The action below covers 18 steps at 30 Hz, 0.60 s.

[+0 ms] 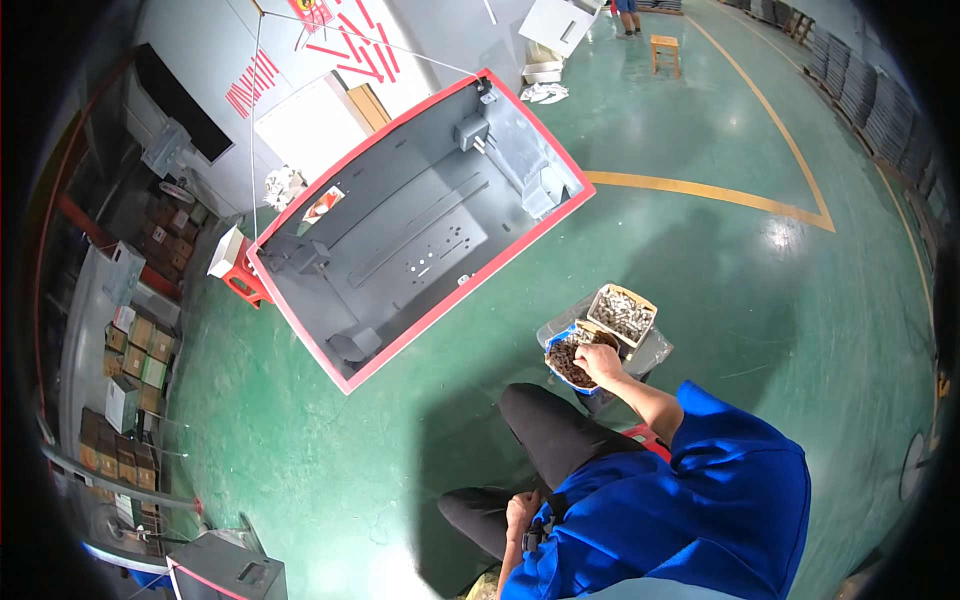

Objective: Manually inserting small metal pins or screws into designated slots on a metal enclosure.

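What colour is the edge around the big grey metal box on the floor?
Red. The rim of the grey box shows best in the head view; it runs all around the open side.

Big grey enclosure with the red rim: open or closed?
Open. The grey enclosure lies with no cover over it; its inside back panel, brackets and slotted rail show within the red rim.

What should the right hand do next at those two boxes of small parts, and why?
Probably close the fingers on a few dark parts and lift clear. The right hand is already down in the blue-rimmed box of dark parts, beside the box of pale parts, while the left hand rests at the lap and the grey red-edged panel lies open ahead.
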Each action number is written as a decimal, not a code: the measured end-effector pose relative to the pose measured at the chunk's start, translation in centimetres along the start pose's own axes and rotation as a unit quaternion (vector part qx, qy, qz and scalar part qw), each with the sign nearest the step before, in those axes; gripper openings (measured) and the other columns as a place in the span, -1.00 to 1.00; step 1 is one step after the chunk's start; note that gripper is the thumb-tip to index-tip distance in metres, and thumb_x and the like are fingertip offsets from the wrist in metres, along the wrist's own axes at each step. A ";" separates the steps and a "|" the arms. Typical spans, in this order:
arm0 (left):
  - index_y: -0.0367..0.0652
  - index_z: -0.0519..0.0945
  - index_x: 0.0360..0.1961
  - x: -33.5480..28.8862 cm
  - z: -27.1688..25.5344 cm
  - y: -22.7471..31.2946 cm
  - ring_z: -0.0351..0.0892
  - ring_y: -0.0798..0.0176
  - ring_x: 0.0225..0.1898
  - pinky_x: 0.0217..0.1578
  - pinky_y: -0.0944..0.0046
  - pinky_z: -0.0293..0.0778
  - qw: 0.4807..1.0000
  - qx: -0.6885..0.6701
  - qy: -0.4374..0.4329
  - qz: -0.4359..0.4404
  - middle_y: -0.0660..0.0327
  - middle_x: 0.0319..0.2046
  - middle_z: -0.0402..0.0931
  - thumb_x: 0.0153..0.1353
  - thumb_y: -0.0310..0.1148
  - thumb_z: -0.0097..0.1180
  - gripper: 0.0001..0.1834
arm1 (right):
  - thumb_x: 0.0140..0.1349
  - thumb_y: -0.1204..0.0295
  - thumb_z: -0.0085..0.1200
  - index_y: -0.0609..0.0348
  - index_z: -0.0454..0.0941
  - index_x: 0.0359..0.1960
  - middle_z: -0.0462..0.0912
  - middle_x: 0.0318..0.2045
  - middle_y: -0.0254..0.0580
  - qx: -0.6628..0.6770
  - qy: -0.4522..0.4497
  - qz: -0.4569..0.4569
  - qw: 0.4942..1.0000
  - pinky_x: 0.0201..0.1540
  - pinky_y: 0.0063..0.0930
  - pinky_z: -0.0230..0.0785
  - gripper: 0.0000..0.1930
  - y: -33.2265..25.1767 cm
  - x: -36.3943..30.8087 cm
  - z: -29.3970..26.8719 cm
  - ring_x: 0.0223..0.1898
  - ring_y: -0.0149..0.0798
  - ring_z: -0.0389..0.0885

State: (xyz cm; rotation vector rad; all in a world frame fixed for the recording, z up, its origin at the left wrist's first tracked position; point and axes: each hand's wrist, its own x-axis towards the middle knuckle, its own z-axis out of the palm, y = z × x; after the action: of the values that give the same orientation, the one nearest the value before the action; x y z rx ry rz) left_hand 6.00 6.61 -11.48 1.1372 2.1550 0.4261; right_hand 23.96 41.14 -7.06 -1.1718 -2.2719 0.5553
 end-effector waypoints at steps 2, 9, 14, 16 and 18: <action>-0.17 0.63 -0.48 -0.2 -0.1 0.5 0.57 -0.13 -0.39 -0.39 0.00 0.45 1.000 -0.005 0.003 -0.003 -0.08 -0.53 0.54 0.18 0.02 -0.06 -0.54 | 0.04 0.33 0.16 0.10 0.48 -0.53 0.56 -0.59 -0.10 0.000 0.020 -0.011 1.000 -0.39 -0.19 0.38 -0.84 0.3 0.0 0.2 -0.47 -0.04 0.57; -0.16 0.64 -0.48 -0.3 -0.3 1.9 0.58 -0.10 -0.39 -0.39 0.02 0.46 1.000 0.017 -0.005 -0.003 -0.06 -0.54 0.55 0.18 0.02 -0.05 -0.54 | 0.06 0.35 0.11 0.12 0.55 -0.46 0.59 -0.54 -0.08 0.005 0.004 0.003 1.000 -0.33 -0.23 0.39 -0.88 0.5 0.2 -0.7 -0.41 -0.04 0.58; -0.16 0.63 -0.48 -0.4 0.2 2.2 0.59 -0.09 -0.41 -0.40 0.02 0.46 1.000 -0.008 0.003 0.008 -0.04 -0.55 0.55 0.18 0.00 -0.05 -0.56 | 0.02 0.35 0.16 0.09 0.53 -0.43 0.59 -0.53 -0.11 0.006 -0.010 0.005 1.000 -0.34 -0.23 0.39 -0.87 1.0 0.1 -1.4 -0.41 -0.07 0.59; -0.17 0.63 -0.48 -0.3 0.4 2.3 0.59 -0.09 -0.41 -0.41 0.02 0.46 1.000 -0.014 0.004 0.011 -0.04 -0.55 0.55 0.18 -0.01 -0.04 -0.56 | 0.00 0.35 0.17 0.08 0.51 -0.43 0.59 -0.52 -0.12 0.021 -0.024 0.001 0.999 -0.34 -0.22 0.39 -0.86 1.1 0.2 -1.8 -0.41 -0.08 0.59; -0.17 0.63 -0.48 -0.2 0.8 2.3 0.59 -0.09 -0.41 -0.41 0.03 0.46 1.000 -0.003 -0.003 -0.003 -0.04 -0.55 0.55 0.17 -0.02 -0.04 -0.57 | -0.01 0.36 0.18 0.07 0.52 -0.44 0.59 -0.52 -0.13 0.036 -0.037 -0.003 0.999 -0.34 -0.23 0.39 -0.86 1.2 0.1 -2.0 -0.40 -0.09 0.60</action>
State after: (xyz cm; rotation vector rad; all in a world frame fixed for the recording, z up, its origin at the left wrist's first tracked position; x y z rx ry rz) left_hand 7.96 7.75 -10.72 1.1275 2.1501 0.4246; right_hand 25.89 42.12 -6.15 -1.1271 -2.2961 0.6822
